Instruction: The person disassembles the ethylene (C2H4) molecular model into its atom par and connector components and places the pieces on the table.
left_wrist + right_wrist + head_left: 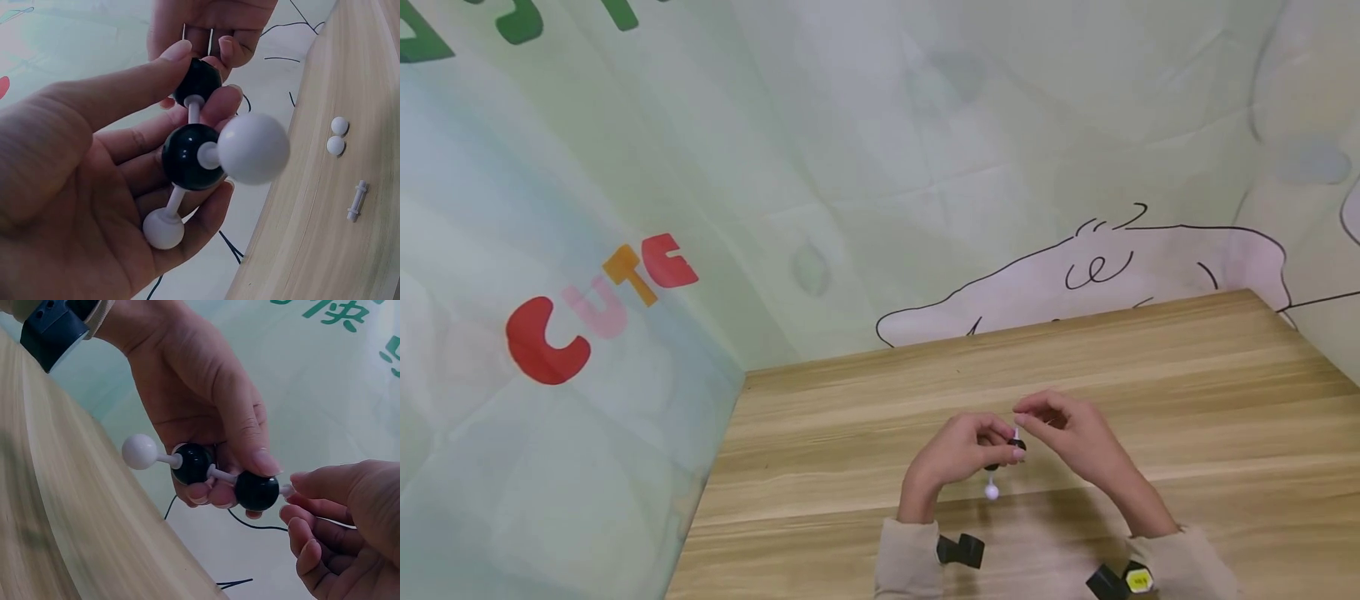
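My left hand (951,450) holds a ball-and-stick molecular model (190,156) above the table. Two glossy black balls are joined by a short white rod (224,475). One black ball (194,464) carries two white balls on pegs; the larger-looking white ball (253,149) faces the left wrist camera. Thumb and fingers of the left hand grip the outer black ball (257,491). At that ball's far side, my right hand (1078,437) pinches a small white peg (286,490) between thumb and forefinger, its other fingers curled loosely. The peg's end meets the black ball.
On the wood-grain table (820,450) lie two loose white balls (337,135) side by side and a few pale connector rods (357,201). A printed fabric backdrop (850,167) rises behind the table and along its left side. Black wrist devices (961,551) sit at both sleeves.
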Tool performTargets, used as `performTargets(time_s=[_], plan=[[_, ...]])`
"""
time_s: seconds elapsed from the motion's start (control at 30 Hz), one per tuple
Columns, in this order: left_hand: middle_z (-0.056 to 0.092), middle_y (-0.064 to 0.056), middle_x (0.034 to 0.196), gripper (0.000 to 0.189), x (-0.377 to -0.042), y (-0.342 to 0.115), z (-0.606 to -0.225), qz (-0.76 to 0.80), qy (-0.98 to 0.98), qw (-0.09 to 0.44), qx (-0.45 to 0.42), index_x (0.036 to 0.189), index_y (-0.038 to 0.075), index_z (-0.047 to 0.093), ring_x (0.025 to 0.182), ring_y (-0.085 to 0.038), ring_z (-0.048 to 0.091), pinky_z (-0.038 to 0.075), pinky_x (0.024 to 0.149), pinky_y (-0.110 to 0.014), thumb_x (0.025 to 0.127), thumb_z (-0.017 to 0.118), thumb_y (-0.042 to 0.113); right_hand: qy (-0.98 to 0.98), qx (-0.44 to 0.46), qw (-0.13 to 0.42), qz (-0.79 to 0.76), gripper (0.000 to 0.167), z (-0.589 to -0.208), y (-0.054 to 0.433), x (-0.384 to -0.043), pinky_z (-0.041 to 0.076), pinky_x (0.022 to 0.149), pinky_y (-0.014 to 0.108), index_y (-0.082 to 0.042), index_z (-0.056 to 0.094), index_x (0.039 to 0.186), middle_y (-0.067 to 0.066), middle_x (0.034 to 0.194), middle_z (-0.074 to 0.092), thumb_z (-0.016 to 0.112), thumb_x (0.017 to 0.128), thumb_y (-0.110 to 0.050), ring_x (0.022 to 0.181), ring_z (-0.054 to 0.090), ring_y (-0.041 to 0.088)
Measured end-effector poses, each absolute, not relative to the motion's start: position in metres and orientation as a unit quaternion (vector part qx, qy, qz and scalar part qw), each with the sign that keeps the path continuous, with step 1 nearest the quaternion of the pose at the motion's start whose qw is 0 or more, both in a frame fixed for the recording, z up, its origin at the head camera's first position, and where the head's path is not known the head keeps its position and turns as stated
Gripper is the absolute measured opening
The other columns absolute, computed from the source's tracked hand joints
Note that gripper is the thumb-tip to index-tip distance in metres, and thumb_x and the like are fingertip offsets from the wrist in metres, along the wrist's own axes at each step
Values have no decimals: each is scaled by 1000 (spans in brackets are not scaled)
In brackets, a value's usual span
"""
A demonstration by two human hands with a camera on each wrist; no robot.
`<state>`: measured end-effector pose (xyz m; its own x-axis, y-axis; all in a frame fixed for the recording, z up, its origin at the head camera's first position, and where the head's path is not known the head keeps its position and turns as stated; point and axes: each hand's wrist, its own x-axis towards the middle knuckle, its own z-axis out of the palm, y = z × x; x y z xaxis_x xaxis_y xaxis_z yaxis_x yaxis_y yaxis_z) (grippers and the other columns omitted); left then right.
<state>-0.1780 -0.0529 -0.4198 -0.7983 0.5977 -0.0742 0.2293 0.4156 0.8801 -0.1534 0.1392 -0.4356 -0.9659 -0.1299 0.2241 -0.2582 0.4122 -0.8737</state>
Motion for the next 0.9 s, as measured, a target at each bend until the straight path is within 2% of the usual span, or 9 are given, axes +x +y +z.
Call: performTargets(time_s=[0.33,0.57,0.7,0.9], plan=[[72,-3,84,21,-178,-53,-420,485,815,195,252,100,4,68,68,1,60,49,63,-18,87,71,20,-825,142,35,545,10,-441,136,-154,50,67,23,-13,68,97,2,94,70,67,90,-19,77,62,7],[72,-3,83,20,-178,-53,-419,483,816,195,253,100,4,68,68,1,60,49,64,-17,87,71,19,-826,125,23,549,11,-441,136,-154,50,66,23,-13,68,97,1,91,70,67,90,-22,75,62,9],[72,-4,83,20,-177,-53,-418,482,814,200,255,99,3,68,68,1,61,50,65,-17,87,70,19,-821,111,17,560,14,-443,136,-155,50,65,25,-14,69,96,0,88,69,66,90,-26,73,61,15],[73,-6,83,19,-178,-55,-418,490,804,213,262,98,2,67,69,-1,64,51,66,-18,88,69,17,-802,101,1,589,18,-446,136,-156,53,67,32,-12,68,99,3,92,69,65,91,-27,76,63,30]])
